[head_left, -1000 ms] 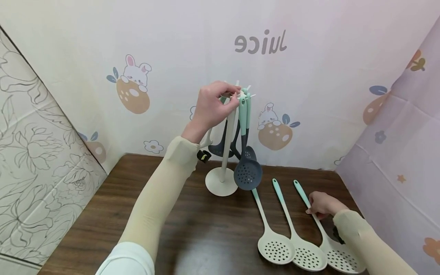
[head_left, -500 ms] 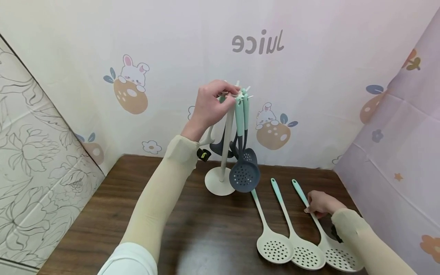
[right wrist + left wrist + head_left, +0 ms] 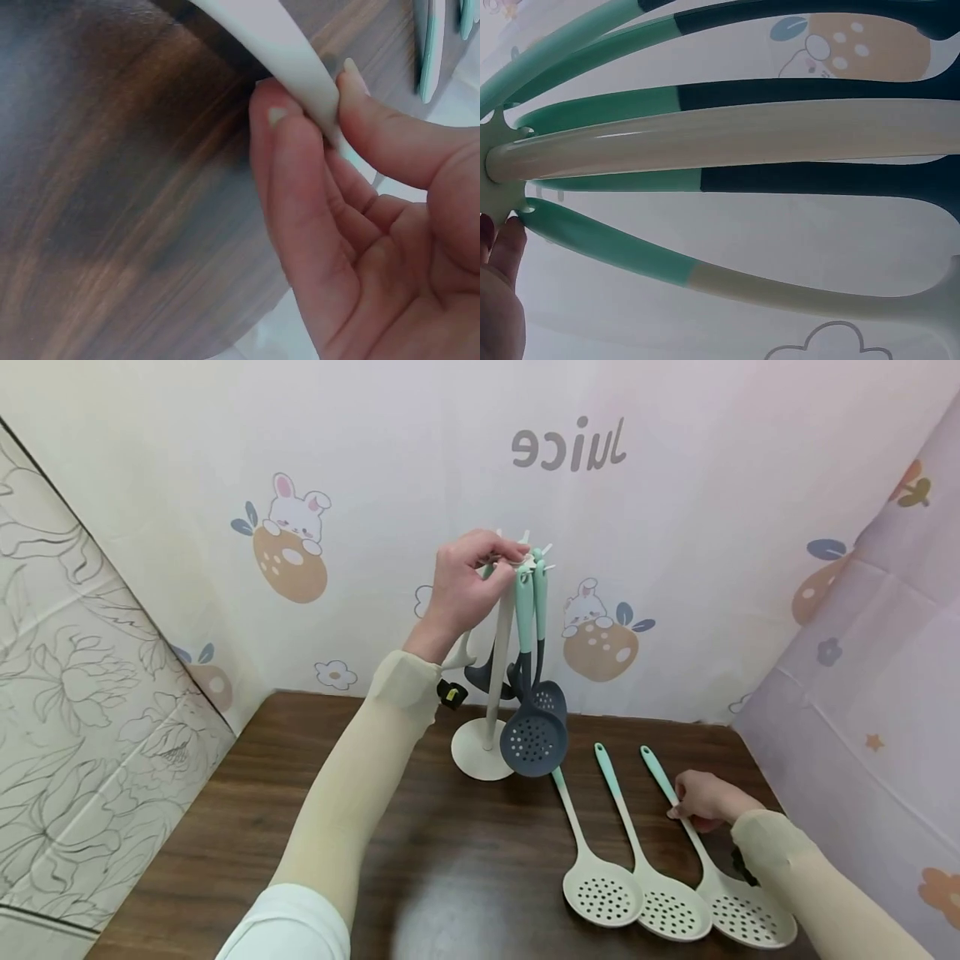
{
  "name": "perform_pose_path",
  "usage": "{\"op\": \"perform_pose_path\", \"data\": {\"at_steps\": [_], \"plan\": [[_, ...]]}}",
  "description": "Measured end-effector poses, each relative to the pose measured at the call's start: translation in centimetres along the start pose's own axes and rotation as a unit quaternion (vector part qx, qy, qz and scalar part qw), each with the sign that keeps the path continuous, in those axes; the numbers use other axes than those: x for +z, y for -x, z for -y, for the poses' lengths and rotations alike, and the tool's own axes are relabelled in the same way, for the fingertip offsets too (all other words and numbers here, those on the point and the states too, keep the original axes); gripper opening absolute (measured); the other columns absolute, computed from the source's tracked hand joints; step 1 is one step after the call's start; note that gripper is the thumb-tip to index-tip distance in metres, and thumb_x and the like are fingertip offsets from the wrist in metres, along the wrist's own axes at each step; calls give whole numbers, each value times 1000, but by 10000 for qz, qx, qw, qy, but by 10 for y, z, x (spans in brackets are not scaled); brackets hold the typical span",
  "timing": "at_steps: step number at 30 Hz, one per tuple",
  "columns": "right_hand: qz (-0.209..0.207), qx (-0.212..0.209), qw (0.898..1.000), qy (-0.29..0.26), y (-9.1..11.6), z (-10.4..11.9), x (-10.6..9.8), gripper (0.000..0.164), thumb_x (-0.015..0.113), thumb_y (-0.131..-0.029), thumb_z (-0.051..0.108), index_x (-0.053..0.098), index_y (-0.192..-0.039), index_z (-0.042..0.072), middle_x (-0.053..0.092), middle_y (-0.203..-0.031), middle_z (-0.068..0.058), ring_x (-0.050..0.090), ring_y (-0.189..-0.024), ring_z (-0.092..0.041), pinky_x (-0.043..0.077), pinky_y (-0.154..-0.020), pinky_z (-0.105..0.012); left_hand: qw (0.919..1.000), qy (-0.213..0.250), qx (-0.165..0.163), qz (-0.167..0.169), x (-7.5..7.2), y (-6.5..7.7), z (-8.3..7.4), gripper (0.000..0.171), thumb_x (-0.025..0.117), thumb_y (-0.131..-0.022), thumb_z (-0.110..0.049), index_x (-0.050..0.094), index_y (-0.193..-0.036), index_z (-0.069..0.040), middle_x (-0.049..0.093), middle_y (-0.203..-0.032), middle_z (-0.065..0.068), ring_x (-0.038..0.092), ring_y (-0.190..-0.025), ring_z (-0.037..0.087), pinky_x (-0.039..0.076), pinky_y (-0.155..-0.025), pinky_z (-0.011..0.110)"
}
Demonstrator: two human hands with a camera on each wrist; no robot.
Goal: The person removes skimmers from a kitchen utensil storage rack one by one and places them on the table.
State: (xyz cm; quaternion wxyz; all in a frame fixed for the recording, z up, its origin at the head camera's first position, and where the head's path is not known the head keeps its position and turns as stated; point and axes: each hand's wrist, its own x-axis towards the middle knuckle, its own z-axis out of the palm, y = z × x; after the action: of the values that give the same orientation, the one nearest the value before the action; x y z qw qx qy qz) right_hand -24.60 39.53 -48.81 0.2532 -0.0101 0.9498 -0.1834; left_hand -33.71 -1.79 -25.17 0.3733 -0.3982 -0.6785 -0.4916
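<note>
- Right grip [image 3: 708, 799], thumb and fingers nearly meeting, pinches the smooth, pale stem of a skimmer [image 3: 746, 917]; its round, perforated bowl lies just nearer the person, on the wood-grained surface [image 3: 450, 860].
- Left of that grip: two matching skimmers [image 3: 602, 893].
- Left grip [image 3: 468, 578] pinches the cream rack [image 3: 480, 758] at its top; mint-handled, dark utensils [image 3: 534, 745] hang below.

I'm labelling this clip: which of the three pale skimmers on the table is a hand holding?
The rightmost skimmer in the head view: the right hand pinches its handle. The middle skimmer and leftmost skimmer lie untouched on the table.
</note>
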Motion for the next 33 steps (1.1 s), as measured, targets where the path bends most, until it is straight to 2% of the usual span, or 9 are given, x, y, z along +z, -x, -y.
{"op": "perform_pose_path", "data": {"at_steps": [6,10,13,16,20,23,27,33], "plan": [[-5,-4,9999,-106,5,0,-5,23,75,-89,15,57,-86,1,57,-74,-8,58,-65,-22,54,-57,-37,9999,82,61,17,1,0,4,20,56,-83,9,73,-86,1,75,-95,9,70,-94,17,53,-77,25],[-183,-135,9995,239,6,12,-15,27,70,-94,25,63,-92,-1,60,-72,-8,59,-64,-22,52,-56,-37,9998,43,209,-35,1,1,7,22,52,-83,6,73,-86,1,75,-93,9,70,-94,13,54,-78,26],[-483,-370,9965,566,6,28,-28,38,64,-97,31,64,-100,-6,63,-75,-8,61,-66,-22,50,-57,-38,9995,92,296,-100,0,1,8,22,51,-82,6,73,-85,1,75,-92,10,69,-94,13,54,-78,27],[-1034,-733,9894,709,7,49,-43,40,61,-99,33,64,-104,-7,64,-78,-8,60,-68,-22,49,-57,-40,9995,152,267,-83,0,0,8,22,52,-83,6,73,-86,1,75,-93,9,69,-95,13,54,-79,27],[-1944,-1428,9697,393,16,88,-56,30,61,-100,27,65,-104,-2,66,-84,-8,59,-71,-23,49,-61,-41,9997,192,168,-54,0,1,7,21,54,-83,8,74,-88,1,74,-94,10,69,-95,17,53,-80,27],[-2396,-1933,9514,-78,27,123,-59,24,60,-100,23,67,-107,1,68,-92,-10,61,-79,-25,51,-68,-43,9997,172,159,-95,-1,2,7,21,55,-83,9,74,-88,1,74,-93,10,69,-94,20,53,-80,27],[-2695,-2480,9273,-769,40,164,-56,24,60,-101,23,65,-114,4,68,-102,-12,63,-90,-27,54,-77,-47,9997,105,188,-82,-2,2,6,22,54,-83,8,74,-88,1,75,-94,9,68,-94,17,53,-80,27],[-3067,-3169,8806,-1734,47,205,-50,30,63,-99,19,60,-126,6,64,-119,-10,60,-107,-26,52,-89,-50,9997,-18,235,-56,1,1,9,21,54,-84,5,74,-88,0,75,-95,7,67,-93,11,52,-78,27]]}}
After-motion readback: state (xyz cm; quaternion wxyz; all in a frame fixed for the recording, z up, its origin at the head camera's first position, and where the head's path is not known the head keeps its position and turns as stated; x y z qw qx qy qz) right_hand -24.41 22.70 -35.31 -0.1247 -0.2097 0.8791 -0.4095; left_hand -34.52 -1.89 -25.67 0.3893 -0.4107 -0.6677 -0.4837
